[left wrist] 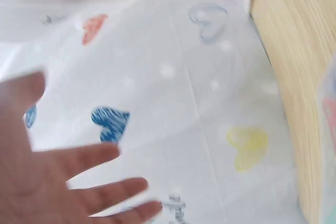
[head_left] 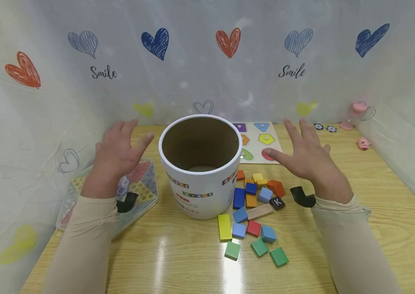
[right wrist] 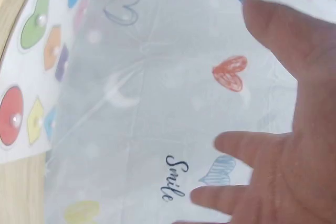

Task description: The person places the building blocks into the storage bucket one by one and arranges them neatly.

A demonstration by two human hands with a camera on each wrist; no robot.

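Between the two raised hands, a white round bucket (head_left: 200,192) printed with sums stands upright on the table. To its left, my left hand (head_left: 117,153) hovers with fingers spread, over a clear plastic case (head_left: 145,192) of colourful pieces. On the other side my right hand (head_left: 308,159) is held up, thumb out and fingers apart, holding nothing. Nearest to it are the wooden shape puzzle board (head_left: 275,141) and a loose pile of wooden blocks (head_left: 251,200) beside the bucket. Both wrist views show the palms bare, with the left hand (left wrist: 68,166) and right hand (right wrist: 283,140) touching nothing.
Green blocks (head_left: 259,247) and a yellow block (head_left: 224,227) lie in front of the pile. At the back right are poker chips (head_left: 331,129), a pink hourglass (head_left: 352,116) and a small pink pig (head_left: 363,143). A heart-printed curtain (head_left: 200,61) surrounds the table.
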